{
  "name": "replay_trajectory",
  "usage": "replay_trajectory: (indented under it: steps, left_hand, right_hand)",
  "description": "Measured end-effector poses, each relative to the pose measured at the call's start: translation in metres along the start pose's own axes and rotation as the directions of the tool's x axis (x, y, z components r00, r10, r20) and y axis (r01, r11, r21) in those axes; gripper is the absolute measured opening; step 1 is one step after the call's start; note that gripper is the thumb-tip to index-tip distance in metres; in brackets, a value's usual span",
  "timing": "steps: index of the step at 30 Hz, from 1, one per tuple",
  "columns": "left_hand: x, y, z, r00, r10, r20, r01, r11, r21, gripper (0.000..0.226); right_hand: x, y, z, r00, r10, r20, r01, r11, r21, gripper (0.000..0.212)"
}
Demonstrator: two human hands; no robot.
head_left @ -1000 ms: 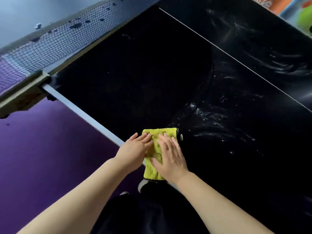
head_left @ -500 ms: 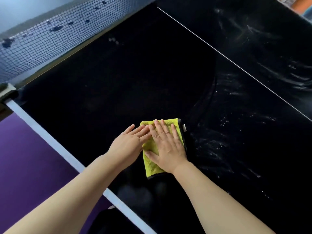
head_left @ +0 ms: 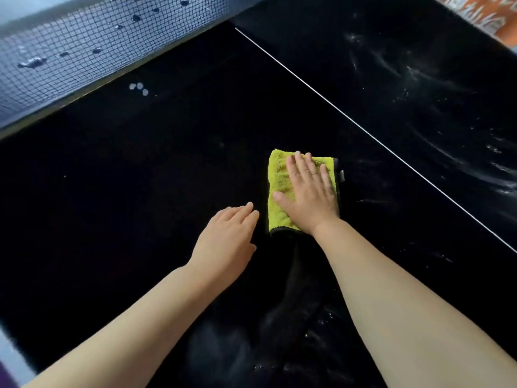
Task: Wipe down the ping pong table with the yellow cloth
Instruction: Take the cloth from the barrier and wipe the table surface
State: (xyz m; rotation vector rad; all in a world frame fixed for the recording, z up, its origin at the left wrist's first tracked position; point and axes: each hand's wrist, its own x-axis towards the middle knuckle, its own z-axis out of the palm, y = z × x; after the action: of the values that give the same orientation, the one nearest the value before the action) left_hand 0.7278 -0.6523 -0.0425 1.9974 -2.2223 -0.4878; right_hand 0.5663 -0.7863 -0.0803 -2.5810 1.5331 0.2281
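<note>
Where it lies folded into a rectangle on the black bench (head_left: 140, 177), the yellow cloth (head_left: 279, 180) has its long axis running away from the person. Its near short edge sits by the right wrist and its far short edge points up the picture. It lies flat, right of the middle of the view, between the white centre line (head_left: 363, 130) and the left hand (head_left: 226, 242). A black edging (head_left: 337, 177) runs down its right side, and a small pale tag (head_left: 342, 175) sticks out there.

The right hand (head_left: 310, 197) lies palm down on the cloth, spread wide with straight fingers. Its fingertips reach nearly to the far edge and its thumb points left across the yellow pile. It presses rather than grips; no finger curls round the fabric.

The left hand is also flat, fingers straight and close together, and it holds nothing. It sits just left of the cloth, with a narrow strip of dark surface between them. Whether it touches the bench or hovers just above it I cannot tell.

The surface is glossy black. Pale smeared streaks (head_left: 447, 152) cover the part right of the centre line, and small droplets (head_left: 321, 323) glint between the forearms. The net (head_left: 70, 57) crosses the upper left corner, with dark blotches showing through its mesh. A pale border strip (head_left: 14, 357) and a sliver of purple floor (head_left: 2, 373) show at the lower left. An orange patterned surface (head_left: 489, 15) shows at the upper right.
</note>
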Motion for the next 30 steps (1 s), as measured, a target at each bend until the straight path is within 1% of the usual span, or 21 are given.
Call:
replay_trajectory:
  steps: [2,4,5,7,11,14,18,21,25,30]
  left_hand:
    - [0.013,0.012,0.0,0.999,0.029,0.022,-0.03,0.999,0.042,0.07]
    - [0.025,0.024,0.002,0.994,0.092,0.056,-0.096,0.993,0.07,0.07]
    - [0.031,0.029,0.006,0.989,0.13,0.066,-0.135,0.988,0.074,0.071]
    - [0.044,0.037,0.011,0.983,0.15,0.104,-0.158,0.985,0.072,0.073]
    - [0.056,0.045,0.019,0.981,0.111,0.156,-0.126,0.988,0.085,0.081]
    - [0.055,0.049,0.023,0.978,0.075,0.192,-0.104,0.984,0.144,0.084]
    - [0.058,0.056,0.025,0.98,0.047,0.195,-0.085,0.977,0.195,0.085]
    - [0.058,0.059,0.024,0.975,0.013,0.221,-0.059,0.977,0.206,0.085]
    - [0.057,0.058,0.024,0.974,-0.017,0.226,-0.025,0.983,0.181,0.085]
    - [0.055,0.057,0.023,0.971,-0.024,0.237,-0.019,0.984,0.177,0.086]
  right_hand:
    - [0.02,0.02,-0.004,0.999,0.036,-0.012,-0.036,0.999,-0.007,0.081]
    - [0.039,0.039,-0.007,0.997,0.073,-0.021,-0.073,0.997,0.001,0.08]
    - [0.048,0.048,-0.009,0.996,0.09,-0.022,-0.09,0.996,0.01,0.079]
    - [0.064,0.064,-0.012,0.992,0.128,-0.021,-0.128,0.991,0.026,0.079]
    - [0.088,0.094,-0.018,0.982,0.185,-0.03,-0.184,0.982,0.033,0.079]
    - [0.097,0.113,-0.021,0.979,0.199,-0.04,-0.196,0.978,0.064,0.079]
    - [0.099,0.135,-0.024,0.975,0.218,-0.044,-0.214,0.974,0.08,0.077]
    - [0.093,0.149,-0.024,0.97,0.241,-0.038,-0.237,0.967,0.099,0.074]
    - [0.075,0.161,-0.021,0.959,0.283,-0.026,-0.28,0.955,0.098,0.07]
    - [0.044,0.157,-0.016,0.956,0.293,0.006,-0.292,0.951,0.104,0.067]
